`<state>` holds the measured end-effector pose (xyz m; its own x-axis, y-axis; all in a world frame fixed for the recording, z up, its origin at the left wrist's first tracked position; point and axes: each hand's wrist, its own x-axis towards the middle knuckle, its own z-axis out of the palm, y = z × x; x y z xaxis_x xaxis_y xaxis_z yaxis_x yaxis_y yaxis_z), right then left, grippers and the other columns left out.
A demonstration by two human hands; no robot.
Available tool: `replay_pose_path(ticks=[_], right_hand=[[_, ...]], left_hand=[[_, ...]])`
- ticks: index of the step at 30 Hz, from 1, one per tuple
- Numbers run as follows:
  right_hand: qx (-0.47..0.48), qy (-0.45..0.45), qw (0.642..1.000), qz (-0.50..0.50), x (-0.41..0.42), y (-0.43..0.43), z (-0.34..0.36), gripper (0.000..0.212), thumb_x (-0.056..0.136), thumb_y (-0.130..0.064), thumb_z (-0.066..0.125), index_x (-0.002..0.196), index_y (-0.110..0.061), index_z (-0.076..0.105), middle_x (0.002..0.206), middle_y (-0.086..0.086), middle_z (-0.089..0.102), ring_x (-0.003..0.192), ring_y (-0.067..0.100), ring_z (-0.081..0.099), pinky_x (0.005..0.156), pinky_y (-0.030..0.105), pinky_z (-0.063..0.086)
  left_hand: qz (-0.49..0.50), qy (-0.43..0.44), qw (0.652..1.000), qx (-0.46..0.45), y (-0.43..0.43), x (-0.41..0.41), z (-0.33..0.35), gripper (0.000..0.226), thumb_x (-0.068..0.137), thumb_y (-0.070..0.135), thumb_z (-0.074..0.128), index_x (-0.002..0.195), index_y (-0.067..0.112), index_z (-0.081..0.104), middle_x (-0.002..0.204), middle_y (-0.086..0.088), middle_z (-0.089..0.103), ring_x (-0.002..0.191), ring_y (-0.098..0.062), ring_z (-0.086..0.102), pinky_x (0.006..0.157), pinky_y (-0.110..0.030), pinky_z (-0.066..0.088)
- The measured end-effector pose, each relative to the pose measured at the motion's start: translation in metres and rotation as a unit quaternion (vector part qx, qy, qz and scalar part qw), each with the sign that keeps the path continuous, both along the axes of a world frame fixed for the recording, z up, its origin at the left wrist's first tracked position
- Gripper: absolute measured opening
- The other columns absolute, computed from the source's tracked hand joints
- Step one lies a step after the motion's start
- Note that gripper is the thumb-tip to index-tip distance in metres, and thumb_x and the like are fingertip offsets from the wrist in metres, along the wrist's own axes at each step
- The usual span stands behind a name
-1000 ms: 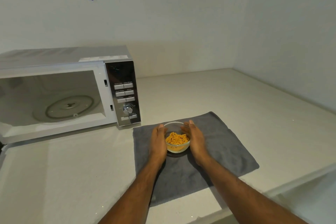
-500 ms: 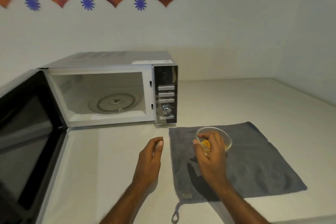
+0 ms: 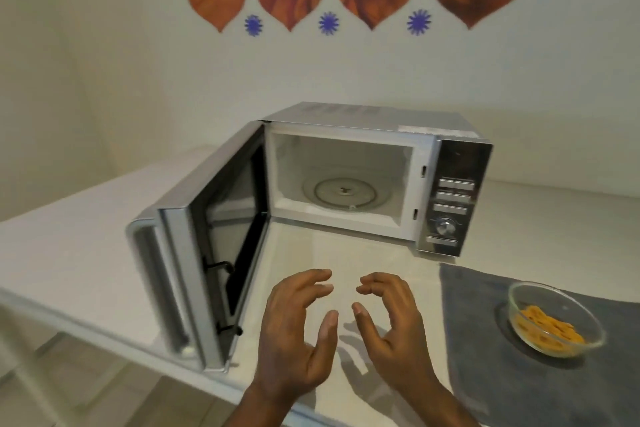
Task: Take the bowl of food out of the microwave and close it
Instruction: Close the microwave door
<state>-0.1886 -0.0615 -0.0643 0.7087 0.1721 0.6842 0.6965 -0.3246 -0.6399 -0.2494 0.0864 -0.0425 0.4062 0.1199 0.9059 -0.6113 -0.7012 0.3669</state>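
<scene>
A silver microwave (image 3: 374,121) stands on the white counter with its door (image 3: 204,243) swung wide open to the left. Its cavity holds only the glass turntable (image 3: 346,191). A clear glass bowl (image 3: 554,317) of orange food sits on a grey towel (image 3: 502,374) at the right, apart from both hands. My left hand (image 3: 294,333) and my right hand (image 3: 391,326) hover over the counter in front of the microwave, palms facing each other, fingers spread and curled, holding nothing.
The white counter (image 3: 69,253) runs left and back to the wall; its front edge crosses the lower left, with floor below. The open door juts out past the counter's front edge. Orange and blue wall decorations (image 3: 329,22) hang above.
Both hands have let go of the bowl and moved left in front of the open microwave. The view has swung left, so the bowl now lies at the right.
</scene>
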Motion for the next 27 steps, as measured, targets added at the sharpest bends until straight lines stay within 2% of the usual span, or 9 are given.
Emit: replay_pose_path(ticks=[5,9,12,14,17,19,20,23,27], right_hand=[[-0.008,-0.075,0.993,0.086,-0.019,0.038,0.010,0.019,0.087,-0.032,0.063,0.106,-0.034,0.059,0.117,-0.032,0.048,0.110,0.006,0.054,0.092,0.010,0.041],[0.012,-0.107,0.983,0.146,-0.035,0.063,0.019,0.019,0.088,-0.025,0.062,0.107,-0.024,0.059,0.113,-0.016,0.053,0.107,0.009,0.055,0.090,0.016,0.041],[0.016,-0.105,0.978,0.180,-0.046,0.078,0.024,0.024,0.087,-0.023,0.063,0.110,-0.026,0.056,0.114,-0.015,0.054,0.107,0.009,0.056,0.091,0.016,0.042],[0.026,-0.106,0.974,0.197,-0.052,0.086,0.026,0.028,0.087,-0.022,0.063,0.114,-0.027,0.054,0.117,-0.016,0.054,0.110,0.010,0.056,0.093,0.016,0.042],[0.027,-0.100,0.973,0.206,-0.058,0.091,0.025,0.036,0.087,-0.025,0.063,0.120,-0.032,0.051,0.127,-0.021,0.051,0.117,0.009,0.055,0.097,0.015,0.041],[0.029,-0.100,0.973,0.204,-0.061,0.092,0.024,0.044,0.086,-0.027,0.064,0.126,-0.037,0.048,0.133,-0.022,0.047,0.122,0.010,0.052,0.100,0.015,0.041],[0.031,-0.103,0.973,0.202,-0.062,0.092,0.023,0.050,0.085,-0.027,0.064,0.129,-0.039,0.045,0.136,-0.021,0.046,0.125,0.011,0.050,0.102,0.016,0.040],[0.042,-0.112,0.975,0.187,-0.064,0.088,0.020,0.056,0.084,-0.030,0.066,0.134,-0.039,0.042,0.142,-0.014,0.042,0.131,0.012,0.046,0.104,0.018,0.040],[0.049,-0.120,0.977,0.168,-0.063,0.077,0.017,0.056,0.087,-0.035,0.063,0.136,-0.042,0.039,0.142,-0.019,0.041,0.129,0.010,0.047,0.105,0.017,0.040]], left_hand=[[0.110,-0.154,0.981,0.041,0.034,-0.028,0.006,0.025,0.089,0.027,0.054,0.113,0.022,0.047,0.140,0.010,0.045,0.124,-0.016,0.049,0.105,-0.043,0.034],[0.219,-0.230,0.948,-0.019,0.076,-0.041,0.016,0.040,0.085,0.025,0.052,0.124,0.025,0.045,0.145,0.005,0.037,0.130,-0.026,0.042,0.105,-0.062,0.026],[0.239,-0.135,0.955,-0.114,0.111,-0.044,0.015,0.058,0.083,0.018,0.049,0.137,0.001,0.036,0.152,-0.012,0.031,0.143,-0.032,0.030,0.112,-0.062,0.026],[0.186,-0.043,0.963,-0.191,0.120,-0.047,0.013,0.067,0.087,0.023,0.045,0.149,0.007,0.023,0.158,-0.008,0.025,0.146,-0.027,0.027,0.112,-0.060,0.030],[0.141,0.040,0.970,-0.193,0.111,-0.046,0.007,0.069,0.091,0.039,0.043,0.152,0.037,0.011,0.154,0.023,0.027,0.139,-0.003,0.036,0.105,-0.039,0.042],[0.153,0.047,0.973,-0.169,0.103,-0.045,0.005,0.070,0.091,0.043,0.044,0.150,0.044,0.007,0.144,0.046,0.023,0.129,0.018,0.035,0.096,-0.016,0.037],[0.148,0.052,0.973,-0.171,0.099,-0.044,0.004,0.070,0.091,0.044,0.045,0.150,0.045,0.007,0.142,0.049,0.024,0.126,0.020,0.037,0.093,-0.008,0.037],[0.102,0.069,0.977,-0.176,0.083,-0.037,0.001,0.068,0.091,0.052,0.046,0.150,0.041,0.013,0.141,0.040,0.031,0.123,0.009,0.048,0.085,0.000,0.042],[0.032,0.100,0.982,-0.157,0.054,-0.024,-0.004,0.068,0.089,0.052,0.051,0.149,0.036,0.022,0.141,0.017,0.039,0.113,-0.012,0.058,0.082,-0.012,0.050]])
